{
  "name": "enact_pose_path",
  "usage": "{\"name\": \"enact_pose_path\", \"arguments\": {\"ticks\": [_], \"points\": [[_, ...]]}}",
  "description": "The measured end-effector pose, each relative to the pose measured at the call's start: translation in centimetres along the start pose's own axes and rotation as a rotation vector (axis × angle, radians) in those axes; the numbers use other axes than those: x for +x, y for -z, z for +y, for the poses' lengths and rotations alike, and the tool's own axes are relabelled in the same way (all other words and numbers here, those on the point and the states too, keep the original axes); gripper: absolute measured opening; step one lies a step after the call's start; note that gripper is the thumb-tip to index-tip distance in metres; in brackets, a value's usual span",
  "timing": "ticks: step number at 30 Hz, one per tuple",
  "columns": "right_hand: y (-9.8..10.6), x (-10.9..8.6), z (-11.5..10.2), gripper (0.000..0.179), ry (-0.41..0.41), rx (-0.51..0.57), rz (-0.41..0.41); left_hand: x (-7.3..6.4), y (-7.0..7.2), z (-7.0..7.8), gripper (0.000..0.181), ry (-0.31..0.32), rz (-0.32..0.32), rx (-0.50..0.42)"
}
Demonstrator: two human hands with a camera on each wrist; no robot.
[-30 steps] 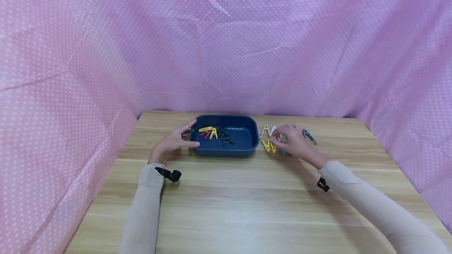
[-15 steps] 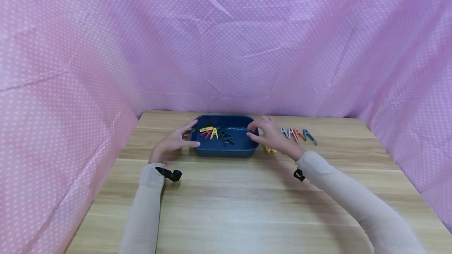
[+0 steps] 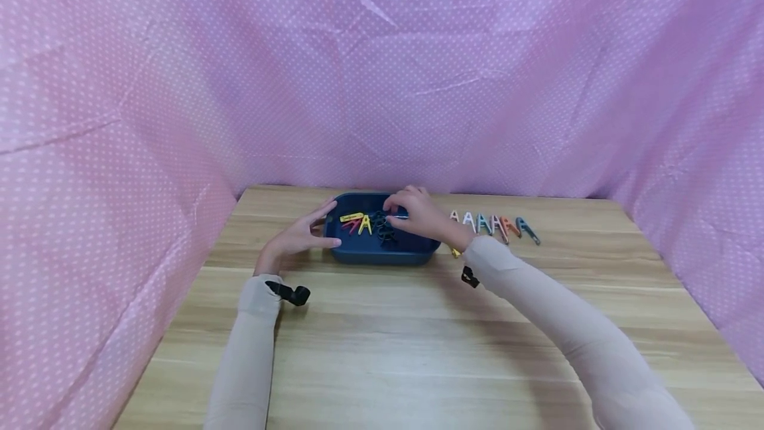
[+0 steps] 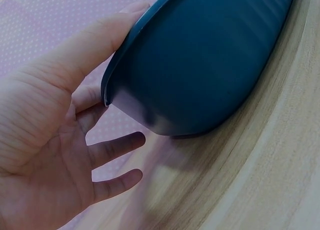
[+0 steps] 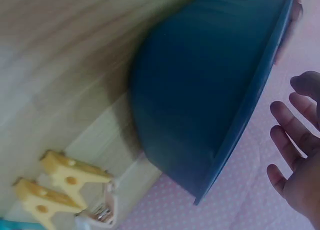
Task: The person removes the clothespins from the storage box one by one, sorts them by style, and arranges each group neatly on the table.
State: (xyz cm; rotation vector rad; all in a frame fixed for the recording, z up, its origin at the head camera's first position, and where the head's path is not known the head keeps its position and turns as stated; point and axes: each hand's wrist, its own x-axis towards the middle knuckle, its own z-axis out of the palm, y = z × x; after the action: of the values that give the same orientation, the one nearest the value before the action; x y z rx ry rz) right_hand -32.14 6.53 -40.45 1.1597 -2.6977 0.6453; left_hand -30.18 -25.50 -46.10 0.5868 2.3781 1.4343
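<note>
A dark blue plastic bin (image 3: 382, 259) stands at the back of the table. My left hand (image 3: 295, 239) spans its left end, fingers extended, and its thumb lies along the rim (image 4: 135, 27) in the left wrist view. My right hand (image 3: 419, 215) reaches in over the bin, fingertips above some dark, ring-shaped clips (image 3: 386, 235). The right wrist view shows that hand's fingers (image 5: 289, 120) parted, with nothing visible between them. Left of the dark clips lie an upright yellow clothespin (image 3: 365, 225), a flat yellow one (image 3: 352, 217) and a red-pink one (image 3: 352, 225).
Right of the bin, several clothespins form a row: peach (image 3: 454, 215), white (image 3: 468, 220), blue (image 3: 483, 223), pink-and-white (image 3: 499, 227), orange (image 3: 510, 225) and teal (image 3: 528, 230). Two yellow clothespins (image 5: 75, 176) lie nearer, partly behind my right wrist. Pink dotted cloth (image 3: 382, 85) hangs behind the table.
My right hand has moved left from the clothespin row, across the bin's right rim, to above the dark clips, uncovering the row. My left hand has stayed at the bin's left end.
</note>
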Motion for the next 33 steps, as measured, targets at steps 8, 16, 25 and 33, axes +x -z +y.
{"name": "enact_pose_path", "arguments": {"ticks": [8, 16, 25, 33], "points": [[-1.3, 2.3, -0.8, 0.034, -0.015, -0.087, -0.184, -0.1, 0.0, 0.0, 0.097, 0.007, 0.0, -0.02], [-2.4, 3.8, -0.7, 0.043, -0.053, -0.131, -0.268, -0.2, 0.0, 0.1, 0.099, 0.028, 0.011, -0.026], [-3.6, 4.3, -0.3, 0.049, -0.117, -0.103, -0.307, -0.3, -0.2, -0.1, 0.098, 0.039, -0.003, -0.052], [-4.4, 4.8, -0.6, 0.058, -0.146, -0.12, -0.372, -0.2, 0.0, -0.2, 0.099, 0.036, 0.006, -0.04]]}}
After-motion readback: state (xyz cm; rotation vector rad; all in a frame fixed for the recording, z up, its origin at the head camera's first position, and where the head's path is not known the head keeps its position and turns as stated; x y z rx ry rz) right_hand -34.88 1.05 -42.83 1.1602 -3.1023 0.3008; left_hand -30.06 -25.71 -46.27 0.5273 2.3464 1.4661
